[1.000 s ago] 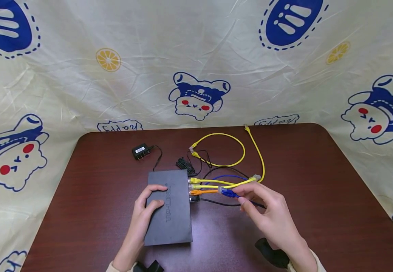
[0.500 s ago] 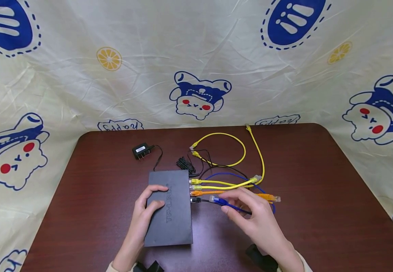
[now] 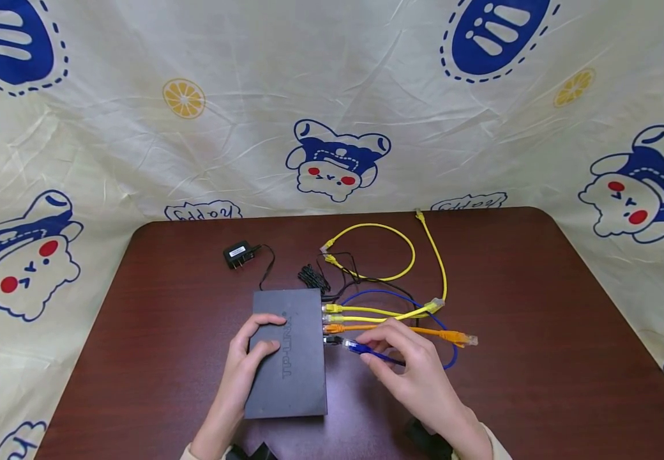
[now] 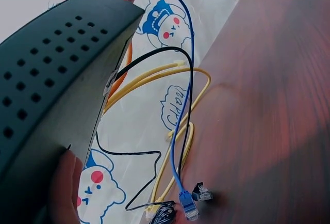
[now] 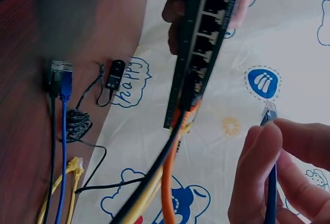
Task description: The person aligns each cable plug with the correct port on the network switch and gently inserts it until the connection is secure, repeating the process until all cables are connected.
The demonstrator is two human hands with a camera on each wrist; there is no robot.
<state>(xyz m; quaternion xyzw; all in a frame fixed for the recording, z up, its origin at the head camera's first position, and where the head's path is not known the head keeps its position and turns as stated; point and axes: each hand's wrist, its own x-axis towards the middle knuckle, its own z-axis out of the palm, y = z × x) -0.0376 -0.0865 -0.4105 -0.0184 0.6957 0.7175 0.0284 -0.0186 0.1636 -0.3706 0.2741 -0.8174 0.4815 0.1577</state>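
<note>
A dark grey TP-LINK network switch [image 3: 303, 390] is gripped by my left hand [image 3: 246, 358], thumb and forefinger over its top. On its right side sit the ends of two yellow cables [image 3: 361, 318], an orange cable [image 3: 455, 337] and a black cable [image 5: 160, 164]. Several bare ports [image 5: 207, 25] line the same side in the right wrist view. My right hand [image 3: 415, 370] pinches a blue network cable's plug [image 3: 357, 347] between thumb and forefinger. Its clear tip points at the switch, close beside the black plug [image 3: 332, 340] in the head view, apart from the ports.
Behind the switch lie a black power adapter [image 3: 238, 254], a bundled black cord [image 3: 313, 278] and a looped yellow cable [image 3: 409, 249]. The blue cable's other plug [image 4: 188, 206] rests by a black plug [image 4: 202, 192] on the brown table [image 3: 539, 358]. A patterned cloth [image 3: 240, 153] hangs behind.
My right hand has moved left and slightly nearer me, bringing the blue plug from over the orange cable to beside the black plug. My left hand keeps its grip on the switch.
</note>
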